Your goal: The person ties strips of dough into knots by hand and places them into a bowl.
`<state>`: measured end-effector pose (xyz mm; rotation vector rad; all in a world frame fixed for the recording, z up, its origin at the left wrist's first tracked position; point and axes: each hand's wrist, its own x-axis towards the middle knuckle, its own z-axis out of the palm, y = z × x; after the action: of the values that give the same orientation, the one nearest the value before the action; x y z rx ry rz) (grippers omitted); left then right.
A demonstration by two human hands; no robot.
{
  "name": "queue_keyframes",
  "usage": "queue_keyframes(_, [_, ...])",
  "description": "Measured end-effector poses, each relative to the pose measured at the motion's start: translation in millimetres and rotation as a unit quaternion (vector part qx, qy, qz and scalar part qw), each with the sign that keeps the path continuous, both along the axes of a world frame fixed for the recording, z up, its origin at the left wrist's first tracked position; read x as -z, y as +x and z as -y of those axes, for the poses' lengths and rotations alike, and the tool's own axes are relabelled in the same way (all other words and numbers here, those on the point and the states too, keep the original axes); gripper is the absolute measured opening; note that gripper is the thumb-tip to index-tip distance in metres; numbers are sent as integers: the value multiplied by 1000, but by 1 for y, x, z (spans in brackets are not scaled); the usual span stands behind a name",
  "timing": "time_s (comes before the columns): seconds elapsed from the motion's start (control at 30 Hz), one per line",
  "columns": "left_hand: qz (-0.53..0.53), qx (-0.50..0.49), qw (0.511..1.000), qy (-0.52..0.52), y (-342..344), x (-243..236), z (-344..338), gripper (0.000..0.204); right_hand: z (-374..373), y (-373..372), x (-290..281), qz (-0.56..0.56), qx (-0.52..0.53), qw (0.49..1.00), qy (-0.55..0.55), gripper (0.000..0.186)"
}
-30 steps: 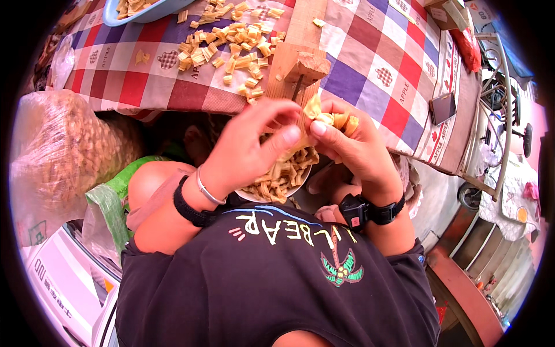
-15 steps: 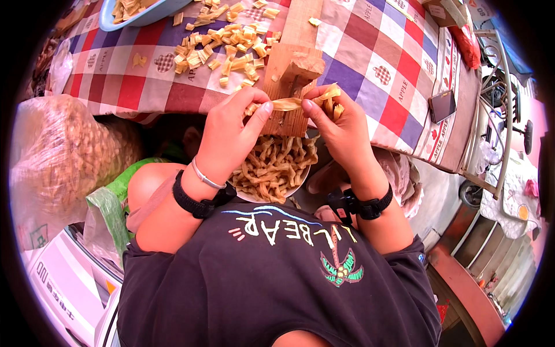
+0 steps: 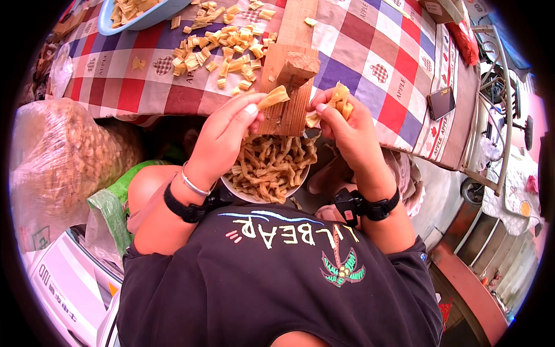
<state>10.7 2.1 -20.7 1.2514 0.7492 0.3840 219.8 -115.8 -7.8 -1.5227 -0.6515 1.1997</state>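
My left hand (image 3: 230, 128) is closed in a pinch on a pale yellow dried strip (image 3: 274, 98), which sticks out past the fingertips over the wooden fixture. My right hand (image 3: 351, 128) is closed around a few more pale yellow strips (image 3: 341, 97), whose ends show above and below the fingers. The wooden fixture (image 3: 285, 107), a board with a raised block, lies between my hands. Below them stands a white bowl (image 3: 234, 191) full of longer, browner dried strips (image 3: 270, 168). Short cut pieces (image 3: 231, 46) lie heaped on the table beyond my left hand.
A checked cloth (image 3: 370, 34) covers the table. A blue basin (image 3: 144, 22) with more pieces stands far left, a phone-like dark object (image 3: 441, 104) lies right. A large clear bag (image 3: 69, 156) of tan pieces is at left, beside a green bag (image 3: 115, 202).
The strip that stretched between both hands is now apart. My hands have separated, the left moving slightly left and the right slightly right, each still holding strip material.
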Motion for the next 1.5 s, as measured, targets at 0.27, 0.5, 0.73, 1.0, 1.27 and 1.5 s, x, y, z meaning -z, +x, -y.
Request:
queue_keyframes(0.27, [100,46,983,-149,4,-22,4,21,2,-5,-15,-122,-62,991,-14,14])
queue_keyframes(0.5, [145,11,976,-162,7,-22,10,15,2,-9,-10,-147,-124,981,-30,20])
queue_keyframes(0.73, [70,16,996,-56,10,-14,19,16,0,-18,-19,-121,-97,988,0,23])
queue_keyframes(1.0, [12,5,999,38,15,-7,14,11,-5,-13,-3,-25,-59,998,-11,15])
queue_keyframes(1.27, [-47,-37,984,170,23,7,10,9,-14,-13,14,4,7,1000,24,11])
queue_keyframes(1.5, [-126,-17,900,417,30,28,4,10,-15,-18,40,228,6,974,5,9])
